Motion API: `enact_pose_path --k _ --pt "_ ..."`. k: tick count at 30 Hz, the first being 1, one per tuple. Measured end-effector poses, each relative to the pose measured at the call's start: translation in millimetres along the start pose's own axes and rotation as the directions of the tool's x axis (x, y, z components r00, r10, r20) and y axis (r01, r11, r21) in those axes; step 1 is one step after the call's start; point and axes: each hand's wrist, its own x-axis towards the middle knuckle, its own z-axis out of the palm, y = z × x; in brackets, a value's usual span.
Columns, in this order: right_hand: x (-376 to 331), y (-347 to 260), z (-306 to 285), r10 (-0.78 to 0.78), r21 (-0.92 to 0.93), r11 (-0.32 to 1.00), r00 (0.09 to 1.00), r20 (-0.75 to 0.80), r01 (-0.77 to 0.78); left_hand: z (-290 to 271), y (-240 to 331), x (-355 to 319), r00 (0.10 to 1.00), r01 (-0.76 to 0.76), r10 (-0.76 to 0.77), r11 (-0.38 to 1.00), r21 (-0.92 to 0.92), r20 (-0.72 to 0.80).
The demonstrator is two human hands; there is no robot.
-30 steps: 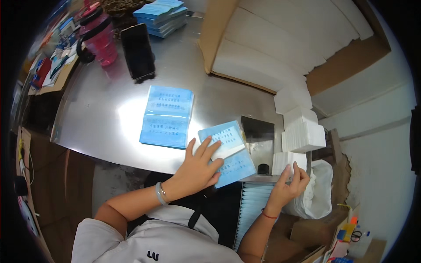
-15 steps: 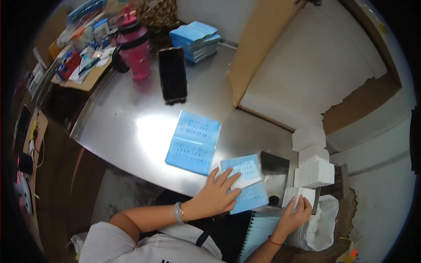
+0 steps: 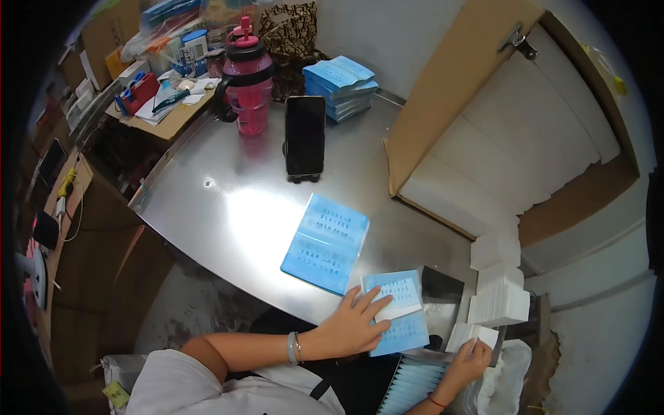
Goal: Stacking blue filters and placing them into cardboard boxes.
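Lay at the near edge of the shiny metal table (image 3: 228, 207), nearer than the upright black phone (image 3: 305, 135): one light blue printed paper packet (image 3: 394, 311), flat, long axis running from the near edge away toward the phone, slightly tilted, a white slip across its middle; was pinned by the left hand (image 3: 353, 321), palm down, fingers (image 3: 370, 299) spread wide and flat on the packet's left half, closed around nothing. Lay just left of that packet and closer to the phone: one larger opened light blue folder (image 3: 326, 242), long axis likewise pointing toward the phone, slanted. Stood right of the phone: one open brown cardboard box (image 3: 498, 131) filled with white sheets; sat between box and packet, three small stacks of white pads (image 3: 499, 294), counted as far as visible. Pinched at the lower right, well away from the phone, by the right hand (image 3: 470, 360): one thin white folded wad (image 3: 472, 335), fingers narrowly closed on its lower edge. Stood left of the phone: one pink drink bottle with black lid (image 3: 247, 83); lay behind the phone one pile of blue packets (image 3: 340, 86), number within not countable. Lay beside the held packet, on the side away from the folder: one dark shiny pouch (image 3: 443, 290).
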Motion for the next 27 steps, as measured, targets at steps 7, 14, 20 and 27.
enact_pose_path --k 7,14,20,27 --pt "7.3 11.9 -0.9 -0.191 -0.129 0.973 0.981 0.022 0.192 5.3 -11.8 6.6 0.993 -0.113 0.111 0.992 -0.063 -0.025" --pt "5.9 13.8 -2.0 -0.138 -0.102 0.984 0.986 0.091 0.147 -0.1 -2.6 57.6 0.985 -0.103 0.071 0.973 0.208 0.157" --pt "3.0 26.6 3.3 -0.136 -0.103 0.984 0.988 0.075 0.143 -7.4 -2.1 51.6 0.987 -0.078 0.048 0.978 0.193 0.155" --pt "12.7 30.0 -7.3 -0.27 -0.066 0.961 0.963 0.006 0.27 14.8 0.6 18.7 0.998 -0.054 0.054 0.997 0.047 0.011"
